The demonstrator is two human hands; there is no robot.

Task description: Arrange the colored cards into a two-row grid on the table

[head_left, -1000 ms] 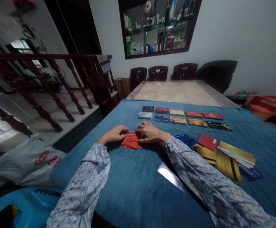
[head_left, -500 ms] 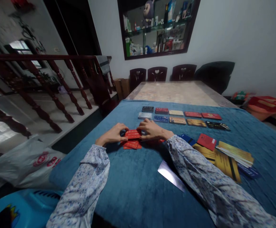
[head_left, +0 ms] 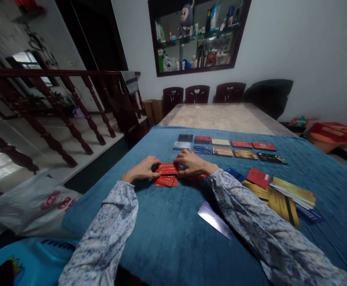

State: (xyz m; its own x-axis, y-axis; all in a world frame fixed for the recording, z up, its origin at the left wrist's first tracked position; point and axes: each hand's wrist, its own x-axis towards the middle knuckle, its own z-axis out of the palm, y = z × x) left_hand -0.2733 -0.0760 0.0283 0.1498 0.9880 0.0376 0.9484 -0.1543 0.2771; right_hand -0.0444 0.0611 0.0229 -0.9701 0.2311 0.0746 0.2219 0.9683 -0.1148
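Observation:
Between my two hands is a red card stack (head_left: 167, 168), its ends pinched by my fingers and thumbs. My left hand (head_left: 142, 169) closes on its left end, and my right hand (head_left: 191, 163) on its right end. Loose red cards (head_left: 165, 181) lie fanned on the cloth just below the stack. More red cards show partly under my right wrist, mostly hidden. A shiny silvery-purple card (head_left: 215, 219) lies on the cloth beside my right forearm.
Two rows of card stacks, including an orange stack (head_left: 222, 151), stand beyond my hands. Gold cards (head_left: 284, 206), a red card (head_left: 258, 177) and blue cards (head_left: 310, 213) lie spread on the right. The blue cloth (head_left: 155, 234) covers the near table. A blue plastic seat (head_left: 30, 262) stands lower left.
My hands stay at the red card stack, with only slight finger movement. The stack looks slightly more tilted or lowered; the view has shifted a little.

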